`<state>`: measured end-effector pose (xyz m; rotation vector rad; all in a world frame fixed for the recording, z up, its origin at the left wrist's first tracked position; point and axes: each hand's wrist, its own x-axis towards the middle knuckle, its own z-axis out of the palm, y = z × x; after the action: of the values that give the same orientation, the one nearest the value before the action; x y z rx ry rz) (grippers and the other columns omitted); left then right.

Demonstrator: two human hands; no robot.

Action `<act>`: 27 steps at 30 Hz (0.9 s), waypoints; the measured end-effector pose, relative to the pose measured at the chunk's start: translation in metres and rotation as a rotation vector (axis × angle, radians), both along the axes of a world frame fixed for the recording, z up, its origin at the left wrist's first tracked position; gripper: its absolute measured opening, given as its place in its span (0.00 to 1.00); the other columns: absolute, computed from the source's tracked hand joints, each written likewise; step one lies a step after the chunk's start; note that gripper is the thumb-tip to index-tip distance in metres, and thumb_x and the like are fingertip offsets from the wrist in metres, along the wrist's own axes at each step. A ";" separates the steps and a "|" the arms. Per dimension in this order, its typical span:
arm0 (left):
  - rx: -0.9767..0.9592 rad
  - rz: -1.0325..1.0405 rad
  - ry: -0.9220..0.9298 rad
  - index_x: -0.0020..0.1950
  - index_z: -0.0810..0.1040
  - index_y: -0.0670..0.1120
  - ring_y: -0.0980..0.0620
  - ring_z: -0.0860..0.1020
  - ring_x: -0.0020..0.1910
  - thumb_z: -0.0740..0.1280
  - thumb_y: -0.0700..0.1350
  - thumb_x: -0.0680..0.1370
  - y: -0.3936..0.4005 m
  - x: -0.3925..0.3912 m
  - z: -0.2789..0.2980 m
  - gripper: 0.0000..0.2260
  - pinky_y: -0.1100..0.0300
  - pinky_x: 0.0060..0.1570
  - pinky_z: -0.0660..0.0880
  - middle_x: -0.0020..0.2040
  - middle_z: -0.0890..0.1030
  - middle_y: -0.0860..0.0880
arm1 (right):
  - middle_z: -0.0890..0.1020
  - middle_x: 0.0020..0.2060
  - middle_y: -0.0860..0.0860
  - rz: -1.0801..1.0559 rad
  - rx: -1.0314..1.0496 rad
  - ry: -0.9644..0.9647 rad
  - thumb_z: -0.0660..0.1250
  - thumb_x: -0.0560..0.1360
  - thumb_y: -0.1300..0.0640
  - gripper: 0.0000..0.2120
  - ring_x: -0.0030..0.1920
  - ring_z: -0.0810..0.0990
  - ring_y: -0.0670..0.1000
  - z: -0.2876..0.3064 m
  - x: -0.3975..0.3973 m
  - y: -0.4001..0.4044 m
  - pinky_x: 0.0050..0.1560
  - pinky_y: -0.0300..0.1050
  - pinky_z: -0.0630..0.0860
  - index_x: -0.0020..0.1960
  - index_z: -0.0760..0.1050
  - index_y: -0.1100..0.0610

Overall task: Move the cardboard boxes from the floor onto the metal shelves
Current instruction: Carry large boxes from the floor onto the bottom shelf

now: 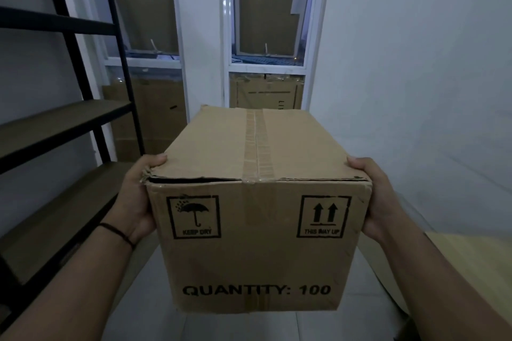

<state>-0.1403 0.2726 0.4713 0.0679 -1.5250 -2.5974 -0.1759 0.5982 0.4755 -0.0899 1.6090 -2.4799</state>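
Note:
A taped brown cardboard box (257,230) printed "QUANTITY: 100", "KEEP DRY" and "THIS WAY UP" is held upright in the air in front of me, above the floor. My left hand (135,202) grips its left side, thumb over the top edge. On the opposite side, my right hand (376,202) grips it the same way. The fingers of both hands are hidden behind the box. The black metal shelving unit (55,130) stands to my left, its brown boards bare where visible.
Another cardboard box (471,257) sits low at the right edge. Flat cardboard sheets (149,116) lean against the windows at the back. White tiled floor (277,327) lies below, and a white wall (415,63) runs along the right.

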 end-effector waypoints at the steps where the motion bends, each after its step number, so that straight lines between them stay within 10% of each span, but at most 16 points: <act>1: -0.001 -0.006 0.000 0.47 0.86 0.45 0.45 0.83 0.42 0.55 0.47 0.77 -0.005 -0.017 -0.001 0.19 0.56 0.41 0.80 0.49 0.84 0.43 | 0.81 0.37 0.56 -0.007 -0.002 0.004 0.59 0.75 0.48 0.17 0.36 0.80 0.55 -0.001 -0.014 -0.003 0.42 0.49 0.75 0.55 0.76 0.59; 19: 0.006 -0.090 -0.042 0.61 0.78 0.42 0.45 0.82 0.43 0.56 0.48 0.77 0.002 -0.270 -0.001 0.18 0.56 0.39 0.80 0.50 0.82 0.43 | 0.81 0.36 0.56 -0.106 -0.047 -0.027 0.60 0.75 0.48 0.17 0.35 0.81 0.55 -0.011 -0.242 0.006 0.40 0.48 0.75 0.52 0.76 0.61; 27: 0.012 -0.020 -0.017 0.43 0.87 0.46 0.47 0.83 0.38 0.54 0.46 0.79 0.040 -0.385 0.001 0.21 0.57 0.34 0.81 0.44 0.85 0.44 | 0.83 0.37 0.57 -0.044 -0.055 -0.029 0.58 0.76 0.49 0.17 0.36 0.82 0.56 -0.006 -0.372 0.037 0.39 0.48 0.77 0.53 0.77 0.60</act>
<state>-0.5249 0.3125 0.4723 0.0764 -1.5232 -2.6279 -0.5481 0.6348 0.4693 -0.0265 1.5477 -2.5466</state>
